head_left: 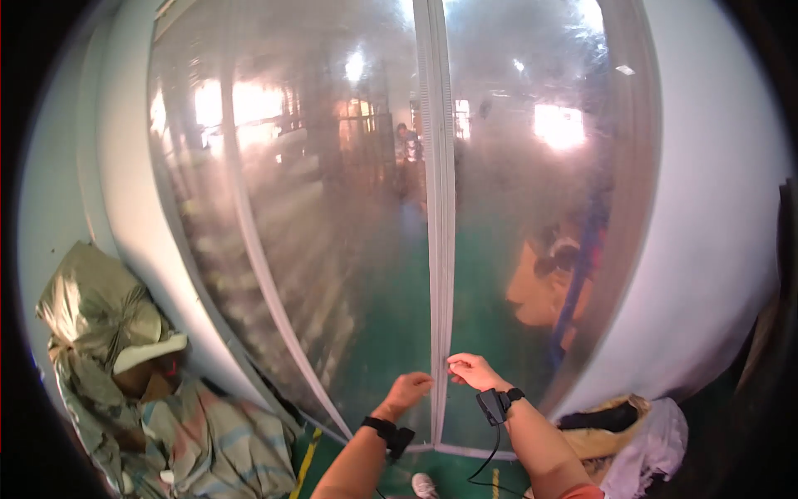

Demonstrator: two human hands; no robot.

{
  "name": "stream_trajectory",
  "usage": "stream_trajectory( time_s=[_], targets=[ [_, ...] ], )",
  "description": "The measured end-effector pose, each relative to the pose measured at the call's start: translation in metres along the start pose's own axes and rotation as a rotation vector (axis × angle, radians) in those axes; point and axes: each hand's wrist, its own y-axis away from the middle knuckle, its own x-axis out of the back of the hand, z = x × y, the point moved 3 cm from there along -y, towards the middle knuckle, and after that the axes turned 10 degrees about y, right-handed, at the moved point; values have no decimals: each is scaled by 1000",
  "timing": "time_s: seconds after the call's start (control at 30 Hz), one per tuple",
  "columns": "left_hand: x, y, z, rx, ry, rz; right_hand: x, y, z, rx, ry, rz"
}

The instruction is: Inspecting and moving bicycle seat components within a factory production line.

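Note:
A clear plastic strip curtain (pixel 332 208) fills a doorway in front of me, its hazy strips showing a green floor and a lit hall beyond. My left hand (pixel 409 391) presses on the strip left of the central ribbed seam (pixel 440 249). My right hand (pixel 472 371) pinches the edge of that seam low down, fingers closed on the plastic. Both wrists carry black strapped devices with a cable hanging from the right one.
White door frame walls (pixel 715 249) curve on either side. A heap of crumpled sacks and striped cloth (pixel 125 366) lies at the lower left. A tan bag and white cloth (pixel 632 432) sit at the lower right. Green floor with a yellow line lies below.

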Motion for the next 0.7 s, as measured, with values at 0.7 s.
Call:
stream_trajectory(
  time_s=[0.7],
  targets=[
    [355, -320, 3, 99, -1091, 2016, 420, -209, 68, -494, 1400, 1780]
  ],
)
